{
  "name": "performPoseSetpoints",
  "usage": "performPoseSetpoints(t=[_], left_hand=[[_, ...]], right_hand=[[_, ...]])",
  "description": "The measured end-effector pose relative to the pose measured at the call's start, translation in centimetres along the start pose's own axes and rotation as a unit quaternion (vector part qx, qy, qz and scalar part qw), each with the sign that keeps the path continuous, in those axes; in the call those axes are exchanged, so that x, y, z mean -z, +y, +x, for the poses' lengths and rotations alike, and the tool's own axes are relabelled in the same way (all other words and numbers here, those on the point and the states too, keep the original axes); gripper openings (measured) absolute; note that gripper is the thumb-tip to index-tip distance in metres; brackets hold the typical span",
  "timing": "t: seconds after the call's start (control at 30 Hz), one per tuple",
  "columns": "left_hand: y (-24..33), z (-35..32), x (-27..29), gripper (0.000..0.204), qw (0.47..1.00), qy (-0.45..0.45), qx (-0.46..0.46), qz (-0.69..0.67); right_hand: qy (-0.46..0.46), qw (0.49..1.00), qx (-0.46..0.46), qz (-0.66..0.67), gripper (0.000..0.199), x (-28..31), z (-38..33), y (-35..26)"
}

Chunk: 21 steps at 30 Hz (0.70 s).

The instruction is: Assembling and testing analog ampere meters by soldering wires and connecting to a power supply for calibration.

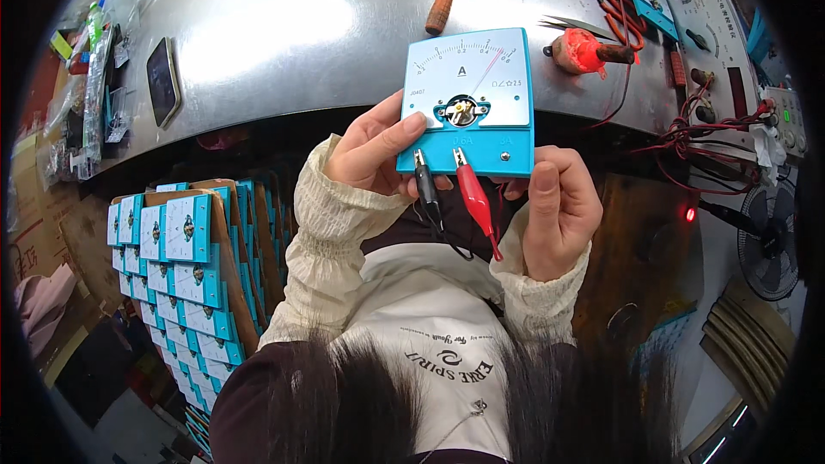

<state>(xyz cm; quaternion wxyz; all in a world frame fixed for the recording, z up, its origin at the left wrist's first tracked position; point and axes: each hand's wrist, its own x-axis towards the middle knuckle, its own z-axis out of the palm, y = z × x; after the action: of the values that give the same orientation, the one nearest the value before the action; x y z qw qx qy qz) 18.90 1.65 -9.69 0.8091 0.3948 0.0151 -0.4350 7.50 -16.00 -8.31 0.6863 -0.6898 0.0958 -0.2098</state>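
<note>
As hands (pixel 371 150) (pixel 559 210) cradle it, square, plastic-cased meter (pixel 466 101)

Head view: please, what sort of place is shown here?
Probably a workshop or small factory for electrical meters: one meter has a red clip and a black clip attached, many similar meters are stacked nearby, and a screwdriver lies on the metal table.

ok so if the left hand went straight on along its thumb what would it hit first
The teal-and-white meter: the left hand grips its left side, thumb overlapping the front, so it would meet that at once. Depth behind it is unclear.
</note>
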Motion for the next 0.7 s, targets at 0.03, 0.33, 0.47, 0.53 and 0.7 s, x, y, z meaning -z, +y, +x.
performPoseSetpoints(t=[0.03,0.33,0.47,0.53,0.7], left_hand=[[0.1,0.0,0.0,0.061,1.0,-0.002,0.001,-0.002],[-0.8,-0.2,-1.9,0.055,0.93,0.164,-0.265,0.194],[-0.2,-0.2,-0.6,0.065,0.937,0.164,-0.213,0.224],[-0.3,-0.3,-0.3,0.07,0.94,0.153,-0.217,0.212],[-0.7,-0.3,-0.2,0.07,0.938,0.153,-0.21,0.227]], right_hand=[[-0.004,1.0,0.005,0.002,0.024,0.0,0.0,0.0],[0.018,0.989,-0.139,0.054,0.028,-0.9,0.5,1.3],[-0.02,0.995,-0.098,-0.001,0.029,-1.5,0.2,2.2],[-0.028,0.995,-0.086,-0.04,0.029,-1.7,0.1,2.2],[-0.026,0.993,-0.052,-0.104,0.026,-1.8,0.4,1.5]])
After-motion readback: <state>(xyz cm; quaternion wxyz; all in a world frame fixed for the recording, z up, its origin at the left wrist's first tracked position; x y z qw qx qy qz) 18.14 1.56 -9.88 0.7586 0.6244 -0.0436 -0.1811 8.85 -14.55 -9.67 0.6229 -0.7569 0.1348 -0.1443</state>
